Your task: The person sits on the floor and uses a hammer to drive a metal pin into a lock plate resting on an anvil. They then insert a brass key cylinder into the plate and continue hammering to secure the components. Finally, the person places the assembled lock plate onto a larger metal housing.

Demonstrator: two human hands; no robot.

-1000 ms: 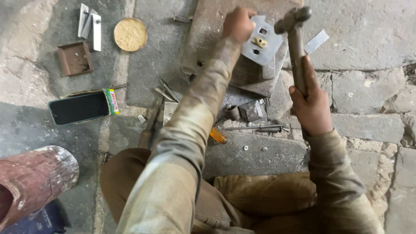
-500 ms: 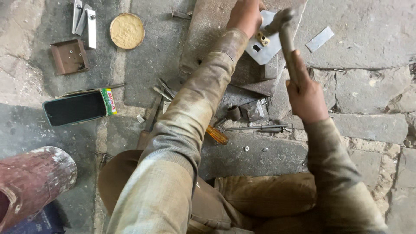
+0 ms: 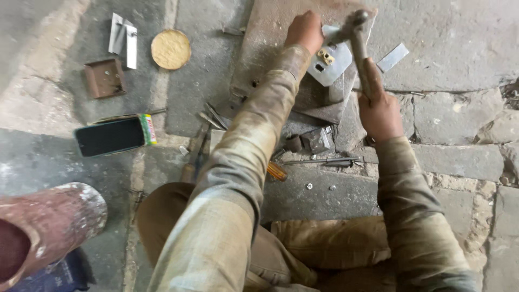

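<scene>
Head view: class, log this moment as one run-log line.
left hand: steadies metal plate | right hand: grips hammer, head over plate | nearby: phone, round tin

Floor workshop: stone slabs (image 3: pixel 448 38), scattered metal scraps (image 3: pixel 123 38).

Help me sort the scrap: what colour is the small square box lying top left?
Rusty brown, seen in the head view: the square box beside the round lid.

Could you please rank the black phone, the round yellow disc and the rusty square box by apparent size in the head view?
1. black phone
2. rusty square box and round yellow disc: they look alike, unranked.
</scene>
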